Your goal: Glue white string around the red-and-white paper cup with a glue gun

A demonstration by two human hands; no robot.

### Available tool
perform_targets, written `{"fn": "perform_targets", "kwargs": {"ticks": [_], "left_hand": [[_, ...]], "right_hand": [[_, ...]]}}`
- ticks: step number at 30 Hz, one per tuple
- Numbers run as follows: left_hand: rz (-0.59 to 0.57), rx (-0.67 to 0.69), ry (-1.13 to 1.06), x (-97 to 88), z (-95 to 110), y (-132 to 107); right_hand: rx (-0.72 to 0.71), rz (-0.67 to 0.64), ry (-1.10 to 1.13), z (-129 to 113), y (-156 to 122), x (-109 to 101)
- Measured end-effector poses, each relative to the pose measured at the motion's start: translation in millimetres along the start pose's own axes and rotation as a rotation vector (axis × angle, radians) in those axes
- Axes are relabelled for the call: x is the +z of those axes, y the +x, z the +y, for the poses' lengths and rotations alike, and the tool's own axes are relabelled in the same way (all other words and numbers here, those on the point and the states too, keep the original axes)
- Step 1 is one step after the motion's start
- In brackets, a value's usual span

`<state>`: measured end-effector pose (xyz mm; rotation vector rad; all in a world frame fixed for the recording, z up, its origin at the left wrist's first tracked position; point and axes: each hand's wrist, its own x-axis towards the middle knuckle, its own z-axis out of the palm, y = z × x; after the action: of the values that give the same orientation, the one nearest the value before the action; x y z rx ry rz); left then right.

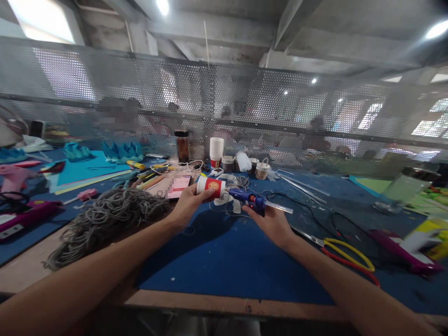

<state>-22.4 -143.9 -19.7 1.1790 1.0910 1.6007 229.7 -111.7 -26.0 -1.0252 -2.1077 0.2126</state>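
Observation:
My left hand (189,203) grips a red and white paper cup (211,186), held on its side above the blue table mat (217,256). My right hand (271,224) holds a blue hot glue gun (250,198) with a clear glue stick (280,206) poking out to the right. The gun's nozzle points left at the cup's rim. Thin grey cord and white strips hang between the cup and the gun.
A heap of grey cord (108,217) lies at the left. Yellow-handled scissors (345,256) lie at the right. A stack of white cups (216,151), a brown jar (182,145) and small pots stand at the back, before a perforated metal screen (224,102). People sit behind it.

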Motion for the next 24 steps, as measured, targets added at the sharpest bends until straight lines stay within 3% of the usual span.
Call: {"fn": "perform_targets", "kwargs": {"ticks": [24], "left_hand": [[-0.045,-0.025,0.034,-0.4,0.8,-1.8]], "right_hand": [[-0.005,0.012,-0.03,-0.7,0.9,-0.9]]}}
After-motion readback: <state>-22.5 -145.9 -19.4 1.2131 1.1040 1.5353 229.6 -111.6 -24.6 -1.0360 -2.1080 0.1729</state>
